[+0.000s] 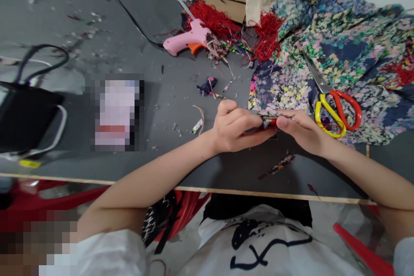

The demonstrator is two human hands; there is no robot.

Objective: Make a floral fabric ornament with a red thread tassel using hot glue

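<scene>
Between my two hands, just above the table's near side, is a small piece of patterned fabric (pixel 270 114) with a bit of red at its underside. My left hand (pixel 237 127) is closed, its curled fingers gripping the piece's left end. From the other side my right hand (pixel 299 129) pinches it, thumb in front and fingers behind. Its exact shape is mostly hidden by my fingers. Scissors (pixel 333 99) with one yellow and one red handle lie on floral cloth (pixel 291 82) right of my right hand.
A pink glue gun (pixel 187 39) with a black cord lies beyond my hands, beside red yarn (pixel 213 15) and cardboard (pixel 231 2). To the left are a blurred-out phone (pixel 116 112) and a black bag (pixel 30 116). Fabric scraps (pixel 207 86) litter the grey table (pixel 174 138).
</scene>
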